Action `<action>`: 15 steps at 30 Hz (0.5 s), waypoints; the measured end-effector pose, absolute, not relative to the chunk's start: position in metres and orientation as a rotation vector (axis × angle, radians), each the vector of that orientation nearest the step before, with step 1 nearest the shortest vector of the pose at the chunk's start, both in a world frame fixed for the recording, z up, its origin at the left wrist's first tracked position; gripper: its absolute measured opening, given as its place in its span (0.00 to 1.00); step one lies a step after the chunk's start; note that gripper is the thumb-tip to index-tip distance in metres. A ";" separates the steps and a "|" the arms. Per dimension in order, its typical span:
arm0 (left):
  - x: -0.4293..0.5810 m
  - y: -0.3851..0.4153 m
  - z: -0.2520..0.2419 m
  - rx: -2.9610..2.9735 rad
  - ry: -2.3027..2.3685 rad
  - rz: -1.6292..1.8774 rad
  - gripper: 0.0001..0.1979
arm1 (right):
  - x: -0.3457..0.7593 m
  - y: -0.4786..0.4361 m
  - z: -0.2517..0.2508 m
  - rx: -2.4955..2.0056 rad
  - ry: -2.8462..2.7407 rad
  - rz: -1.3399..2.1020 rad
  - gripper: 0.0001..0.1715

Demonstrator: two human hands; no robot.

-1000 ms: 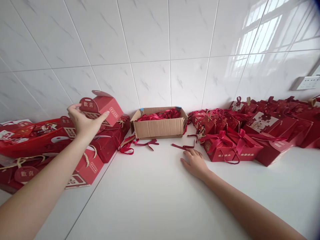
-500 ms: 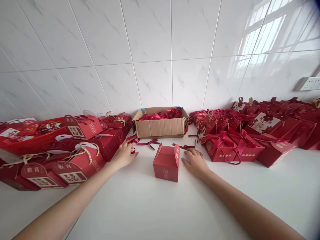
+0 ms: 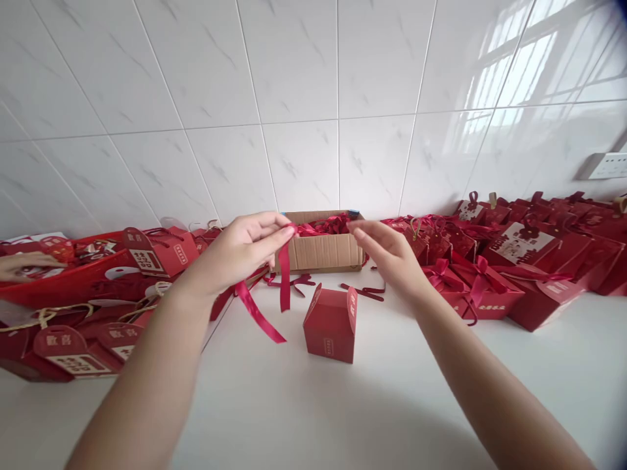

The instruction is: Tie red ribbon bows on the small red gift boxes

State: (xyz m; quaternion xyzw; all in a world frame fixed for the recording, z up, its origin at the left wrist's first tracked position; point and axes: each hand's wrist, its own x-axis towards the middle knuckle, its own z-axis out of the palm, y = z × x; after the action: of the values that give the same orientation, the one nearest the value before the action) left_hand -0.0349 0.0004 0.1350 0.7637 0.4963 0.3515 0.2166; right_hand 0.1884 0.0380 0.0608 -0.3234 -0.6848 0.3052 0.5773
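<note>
My left hand (image 3: 245,251) is raised in front of the cardboard box and pinches a red satin ribbon (image 3: 257,316), whose two ends dangle above the table. Level with it, my right hand (image 3: 385,251) hovers by the box's right end, thumb and fingers slightly apart, with nothing visible in them. Below and between the hands, a small red gift box (image 3: 330,325) stands upright on the white table, its curved side flaps up and no ribbon on it.
Loose ribbons fill the cardboard box (image 3: 323,253) by the tiled wall. Finished red boxes with bows (image 3: 477,287) crowd the right side. Rope-handled red boxes (image 3: 73,352) stand at left. Another person's hand (image 3: 29,262) reaches into a red basin (image 3: 73,284). Dark red straps (image 3: 365,292) lie behind the gift box.
Both my hands have risen from the table. My left hand has brought up a ribbon and moved rightward. Another person's hand has appeared at the far left.
</note>
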 end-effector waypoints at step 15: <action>-0.024 -0.028 0.127 2.028 1.124 1.253 0.17 | 0.227 0.012 0.087 -0.437 -1.752 1.509 0.24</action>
State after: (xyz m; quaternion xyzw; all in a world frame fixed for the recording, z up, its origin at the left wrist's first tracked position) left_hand -0.0244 -0.0283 0.1266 0.7450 0.4127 0.4604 0.2503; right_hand 0.2270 0.0124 0.0874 -0.1714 -0.6874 0.5921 0.3840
